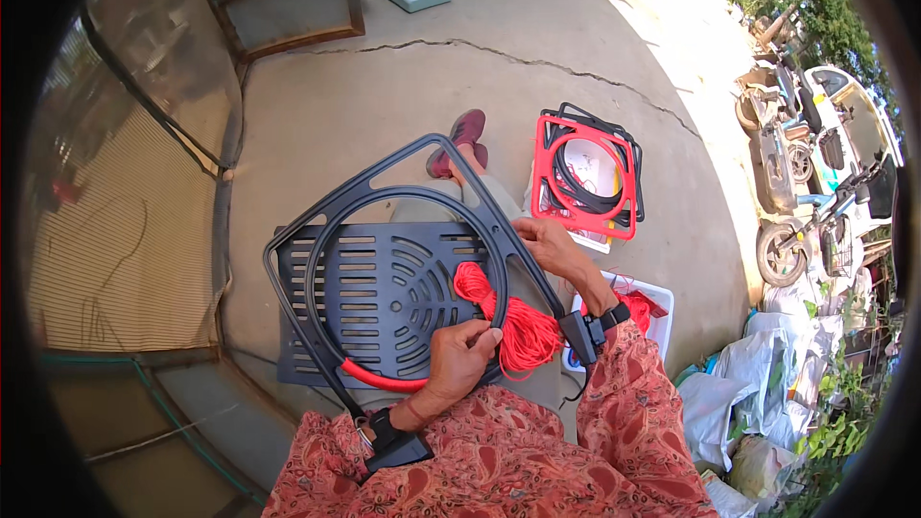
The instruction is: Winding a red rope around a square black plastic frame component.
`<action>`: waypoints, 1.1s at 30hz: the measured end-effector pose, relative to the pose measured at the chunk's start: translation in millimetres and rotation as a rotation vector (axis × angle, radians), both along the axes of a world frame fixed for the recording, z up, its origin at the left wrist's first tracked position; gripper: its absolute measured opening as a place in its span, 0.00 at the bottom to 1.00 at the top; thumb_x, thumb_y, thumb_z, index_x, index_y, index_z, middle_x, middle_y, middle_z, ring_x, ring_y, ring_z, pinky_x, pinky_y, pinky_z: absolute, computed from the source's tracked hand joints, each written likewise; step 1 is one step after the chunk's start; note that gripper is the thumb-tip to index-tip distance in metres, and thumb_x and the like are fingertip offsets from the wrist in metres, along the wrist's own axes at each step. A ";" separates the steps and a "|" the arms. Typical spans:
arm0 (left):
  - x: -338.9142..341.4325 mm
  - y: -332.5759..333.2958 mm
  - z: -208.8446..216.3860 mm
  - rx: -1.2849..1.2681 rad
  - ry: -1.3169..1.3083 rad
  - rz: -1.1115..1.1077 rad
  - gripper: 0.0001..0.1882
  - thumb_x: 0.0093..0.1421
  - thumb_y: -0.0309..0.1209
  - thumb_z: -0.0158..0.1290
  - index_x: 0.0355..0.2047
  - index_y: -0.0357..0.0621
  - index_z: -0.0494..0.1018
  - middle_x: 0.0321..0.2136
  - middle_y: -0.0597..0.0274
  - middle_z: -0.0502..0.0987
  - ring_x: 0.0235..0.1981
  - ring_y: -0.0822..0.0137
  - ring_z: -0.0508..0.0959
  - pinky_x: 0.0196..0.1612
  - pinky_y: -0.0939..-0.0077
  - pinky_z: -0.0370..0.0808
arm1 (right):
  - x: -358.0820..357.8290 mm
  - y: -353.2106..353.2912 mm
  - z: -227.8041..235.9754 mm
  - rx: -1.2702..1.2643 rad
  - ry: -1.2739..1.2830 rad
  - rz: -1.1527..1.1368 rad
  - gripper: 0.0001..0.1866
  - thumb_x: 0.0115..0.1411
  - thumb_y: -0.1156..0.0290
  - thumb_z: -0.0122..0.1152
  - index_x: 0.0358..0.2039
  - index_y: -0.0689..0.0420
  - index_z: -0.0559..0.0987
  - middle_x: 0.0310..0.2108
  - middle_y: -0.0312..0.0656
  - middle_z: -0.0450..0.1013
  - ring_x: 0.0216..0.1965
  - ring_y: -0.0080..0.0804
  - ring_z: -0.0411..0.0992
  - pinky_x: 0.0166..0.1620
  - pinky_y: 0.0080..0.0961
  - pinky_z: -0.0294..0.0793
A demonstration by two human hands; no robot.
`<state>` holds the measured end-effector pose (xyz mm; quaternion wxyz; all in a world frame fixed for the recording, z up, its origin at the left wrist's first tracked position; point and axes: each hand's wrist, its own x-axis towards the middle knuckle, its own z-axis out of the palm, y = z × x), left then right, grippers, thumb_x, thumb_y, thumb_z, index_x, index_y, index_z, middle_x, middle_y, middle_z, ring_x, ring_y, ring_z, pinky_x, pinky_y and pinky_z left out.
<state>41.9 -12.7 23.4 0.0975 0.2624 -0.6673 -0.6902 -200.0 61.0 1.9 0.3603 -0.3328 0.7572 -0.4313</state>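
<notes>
A black plastic frame (436,146), squarish with a round ring inside it, stands tilted over my lap. Red wrapping covers a short stretch of the ring's lower edge. My left hand (460,357) is closed on the ring at its lower right, thumb on top. On the frame's right side bar, my right hand (552,247) is closed, its fingertips partly hidden. A bundle of red cord (528,334) lies beside my left hand, partly behind the ring. Beneath it all, a dark grey slotted plastic board (360,283) rests across my legs.
Ahead to the right, red and black frames (622,223) lie stacked on a white container. A white tub (662,326) with red material stands by my right forearm. Sacks (758,364) and parked scooters (796,168) line the right; a mesh-covered screen (125,269) borders the left.
</notes>
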 end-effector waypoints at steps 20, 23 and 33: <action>-0.6 14.6 -7.8 -0.102 0.036 -0.070 0.10 0.56 0.31 0.59 0.28 0.34 0.77 0.14 0.57 0.72 0.15 0.75 0.69 0.21 0.74 0.65 | 8.2 69.0 8.9 0.073 -0.386 -0.131 0.17 0.61 0.65 0.60 0.49 0.57 0.77 0.25 0.27 0.72 0.20 0.14 0.64 0.22 0.13 0.60; -3.9 16.8 -9.6 -0.113 0.037 -0.090 0.10 0.56 0.31 0.59 0.28 0.34 0.78 0.15 0.53 0.73 0.15 0.70 0.70 0.21 0.71 0.65 | 19.2 70.2 6.0 0.006 -0.233 -0.253 0.15 0.62 0.65 0.59 0.47 0.60 0.77 0.25 0.28 0.71 0.23 0.17 0.66 0.25 0.16 0.66; -10.3 16.5 -2.2 -0.352 -0.037 -0.126 0.11 0.54 0.36 0.58 0.24 0.40 0.78 0.17 0.46 0.73 0.19 0.46 0.74 0.24 0.56 0.68 | 84.7 16.3 88.6 0.228 0.956 0.184 0.19 0.52 0.55 0.68 0.33 0.59 0.80 0.25 0.44 0.77 0.29 0.37 0.77 0.30 0.33 0.73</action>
